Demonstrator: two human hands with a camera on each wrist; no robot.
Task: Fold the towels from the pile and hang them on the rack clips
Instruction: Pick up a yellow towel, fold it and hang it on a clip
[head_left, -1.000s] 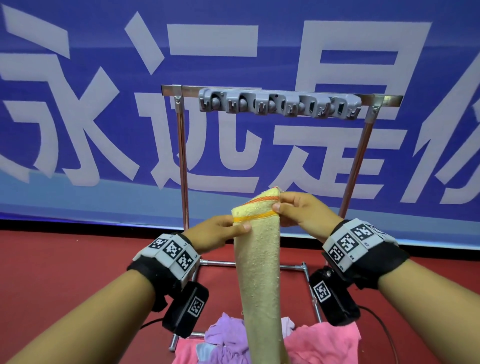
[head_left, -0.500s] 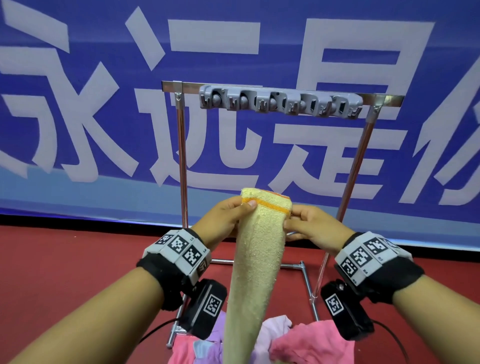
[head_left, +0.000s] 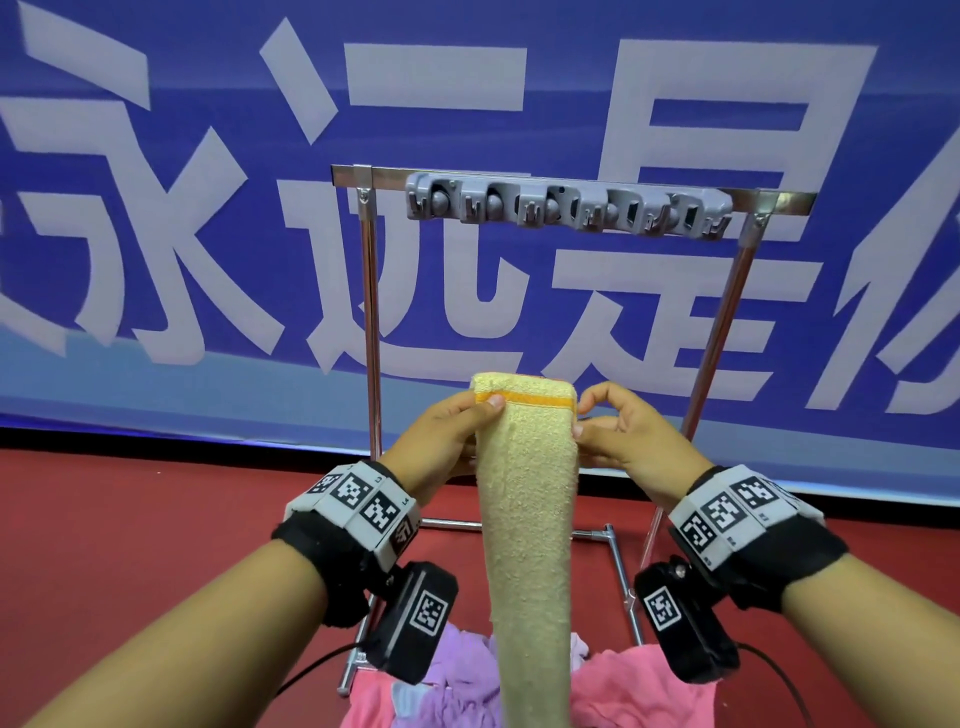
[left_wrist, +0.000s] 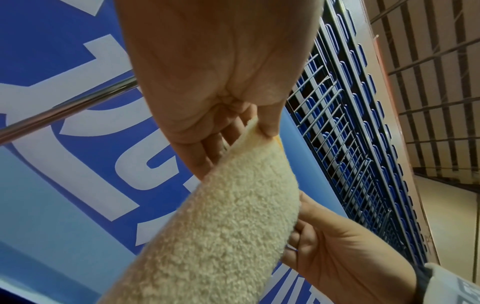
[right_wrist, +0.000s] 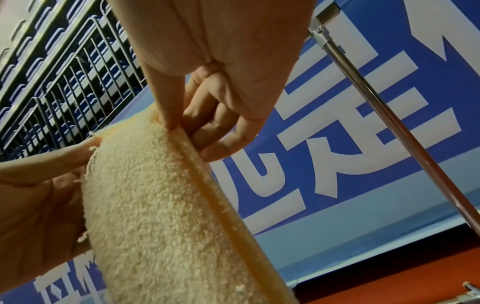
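Towel (head_left: 527, 499), folded narrow, hangs below the rack clips (head_left: 569, 208), its top corners pinched by the left hand (head_left: 441, 441) and right hand (head_left: 623, 436). Soft and light, it looks best gripped at the striped hem.

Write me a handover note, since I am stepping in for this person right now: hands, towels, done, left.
Left hand pinches the top left corner of the folded yellow terry towel with an orange stripe; right hand pinches its right edge.
Towel hangs in front of the metal rack, below the grey plastic clip strip.
Done: this towel is folded narrow.
Left: clip it; all clips in view are empty. Pink and purple towel pile waits below.
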